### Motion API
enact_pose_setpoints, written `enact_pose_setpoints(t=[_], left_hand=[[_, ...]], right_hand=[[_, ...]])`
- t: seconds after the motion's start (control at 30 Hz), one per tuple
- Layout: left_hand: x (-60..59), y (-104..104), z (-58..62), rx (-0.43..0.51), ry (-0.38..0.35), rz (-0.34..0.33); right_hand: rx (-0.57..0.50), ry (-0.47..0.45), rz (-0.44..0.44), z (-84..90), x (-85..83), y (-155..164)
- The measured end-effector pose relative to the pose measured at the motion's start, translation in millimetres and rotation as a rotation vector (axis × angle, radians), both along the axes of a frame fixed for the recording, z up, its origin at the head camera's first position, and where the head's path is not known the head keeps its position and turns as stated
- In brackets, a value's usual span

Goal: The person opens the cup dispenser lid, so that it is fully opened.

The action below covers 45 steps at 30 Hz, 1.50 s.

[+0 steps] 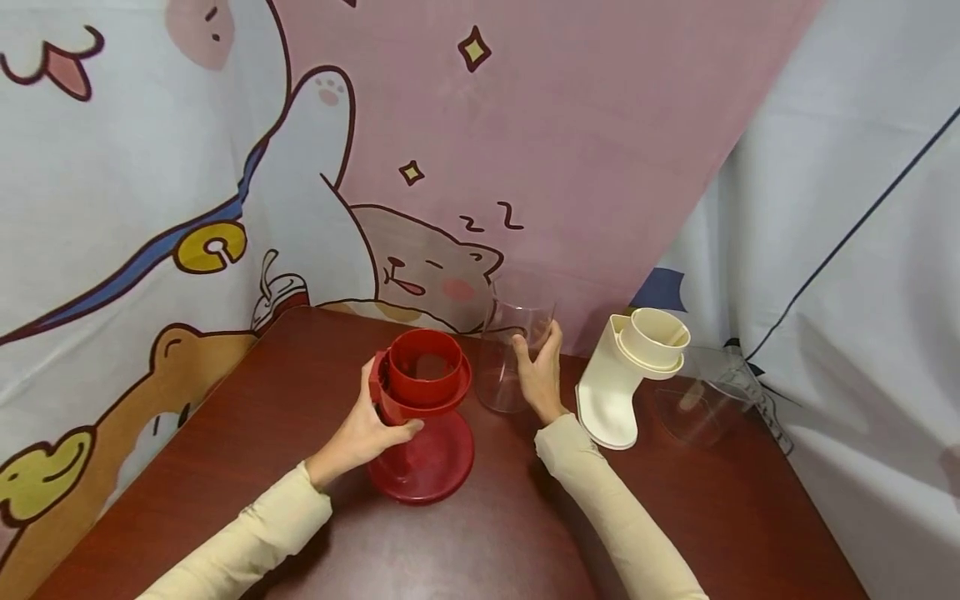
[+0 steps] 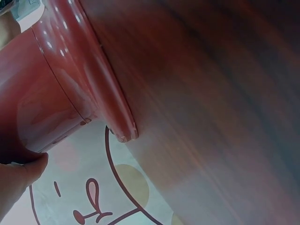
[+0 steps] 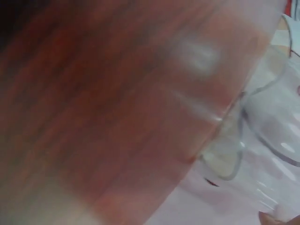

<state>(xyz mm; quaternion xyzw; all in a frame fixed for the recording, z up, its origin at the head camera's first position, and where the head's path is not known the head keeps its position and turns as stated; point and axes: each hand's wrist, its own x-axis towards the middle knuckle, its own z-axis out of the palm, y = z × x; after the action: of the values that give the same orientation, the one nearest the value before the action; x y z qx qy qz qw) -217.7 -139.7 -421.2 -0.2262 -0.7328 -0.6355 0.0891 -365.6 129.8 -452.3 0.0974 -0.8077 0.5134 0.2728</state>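
A glossy red stand (image 1: 426, 402), with a round cup on top and a wide disc foot, is upright left of the table's middle. My left hand (image 1: 360, 435) grips its upper part from the left, thumb across the front below the cup. The left wrist view shows its red body with the thumb (image 2: 28, 176) against it. My right hand (image 1: 542, 371) holds a tall clear plastic container (image 1: 498, 375) from its right side, thumb in front. This container stands just right of the red stand. The right wrist view is blurred, with only a fingertip at its lower corner.
Right of my right hand is a cream stand (image 1: 609, 396) of similar shape, upright with a round cup on top. Beyond it sits another clear plastic container (image 1: 697, 417). The reddish-brown table (image 1: 480, 542) meets a cartoon-printed cloth (image 1: 585, 125) at the back and sides.
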Motion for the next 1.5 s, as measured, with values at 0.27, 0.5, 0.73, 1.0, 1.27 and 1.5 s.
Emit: enact_pose_setpoints(t=[0.27,0.5,0.73,1.0,1.27,1.5], left_hand=[[-12.6,-4.3,-22.5,0.005,0.003,0.008],[3.0,1.5,1.6,-0.010,-0.034,0.014],[3.0,3.7,-1.0,-0.013,-0.062,-0.008],[4.6,-22.0,7.3,0.072,-0.076,-0.054],[73.3,14.2,34.2,0.329,-0.054,0.214],[82.2,31.9,37.5,0.202,-0.254,0.276]], right_hand=[[-0.003,-0.046,0.051,-1.5,12.0,1.7],[-0.049,0.005,0.089,0.2,16.7,2.7],[-0.111,0.373,0.021,33.4,61.0,18.0],[-0.093,0.376,0.403,103.6,112.1,-29.3],[-0.179,-0.047,0.593,122.1,94.3,-82.0],[-0.279,-0.274,0.708,110.8,89.3,-107.1]])
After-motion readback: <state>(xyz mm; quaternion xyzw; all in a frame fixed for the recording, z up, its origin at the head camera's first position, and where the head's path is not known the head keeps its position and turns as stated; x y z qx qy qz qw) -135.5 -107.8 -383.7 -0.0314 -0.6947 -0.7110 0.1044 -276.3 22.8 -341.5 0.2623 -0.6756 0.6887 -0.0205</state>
